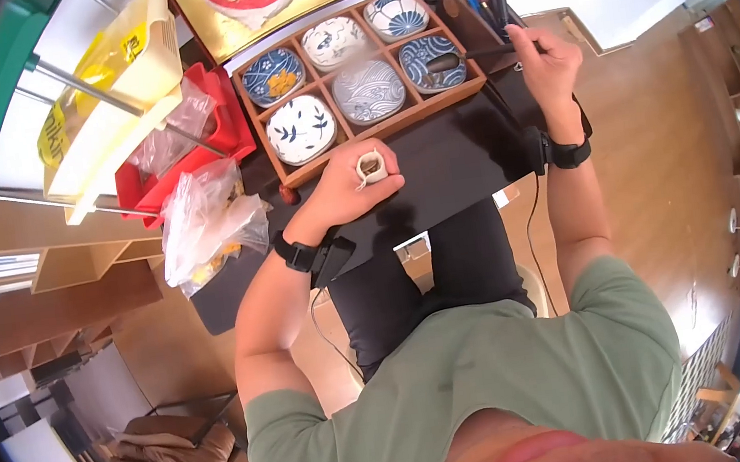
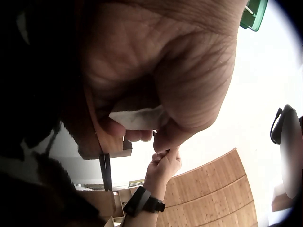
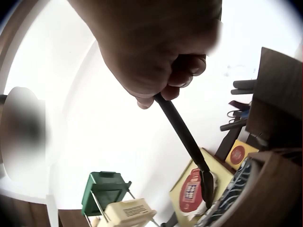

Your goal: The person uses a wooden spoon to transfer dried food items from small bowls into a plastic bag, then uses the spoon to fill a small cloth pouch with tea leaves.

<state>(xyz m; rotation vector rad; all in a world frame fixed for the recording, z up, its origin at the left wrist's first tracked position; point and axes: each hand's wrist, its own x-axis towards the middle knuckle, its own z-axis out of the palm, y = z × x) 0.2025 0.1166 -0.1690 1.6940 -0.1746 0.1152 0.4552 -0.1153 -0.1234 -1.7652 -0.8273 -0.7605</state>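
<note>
My left hand point(image 1: 339, 187) grips a small cream cloth pouch point(image 1: 364, 173) just in front of the wooden divided tray point(image 1: 287, 175). The pouch's mouth faces up, with something brown inside. In the left wrist view, the pale pouch point(image 2: 137, 119) shows between thumb and fingers. My right hand point(image 1: 551, 70), out past the tray's right side, holds a dark long-handled spoon point(image 3: 182, 130) by its handle end. The spoon's head is over the blue wave-patterned bowl point(image 1: 418, 51) in the near right compartment. What lies in that bowl is mostly hidden.
Several other patterned bowls fill the tray, one with orange-yellow pieces point(image 1: 282, 83). A brown holder with pens point(image 1: 465, 11) stands at the right. Left are a red basket point(image 1: 230, 110), a clear plastic bag point(image 1: 202, 219) and a wire-framed rack. Behind lies a gold box point(image 1: 226, 34).
</note>
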